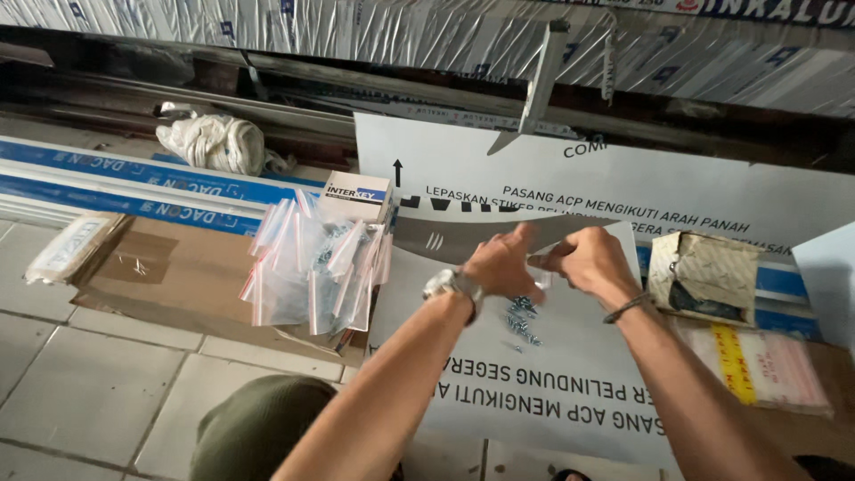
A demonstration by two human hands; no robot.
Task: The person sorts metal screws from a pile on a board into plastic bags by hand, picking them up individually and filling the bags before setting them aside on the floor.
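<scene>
Two bare hands meet over a big white sheet [570, 374] that lies flat on the floor. The left hand [499, 265] has a watch on its wrist. Its fingers are bunched together, and the thumb sticks up. The right hand [592, 260] has a thin band on its wrist. Its fingers are curled in and pinched close to the left hand's fingers. They seem to hold something small and clear between them, maybe a little bag, but it is too hard to see to be sure.

Just under the hands, on the near side, a small heap of screws [523, 319] rests on the white sheet. Some have rolled a bit away from the heap.

To the left lies a pile of clear little bags with red tops [312, 267], on a flat piece of brown cardboard [169, 267]. A small white box [356, 194] sits at the far end of that pile. On the right is a torn brown box [704, 272], and near it a pack of bags with a yellow strip [766, 365].

To do this well, I think the hands should stay low over the sheet, so any screw that slips lands close to the heap. A soft, firm pinch works best.
</scene>
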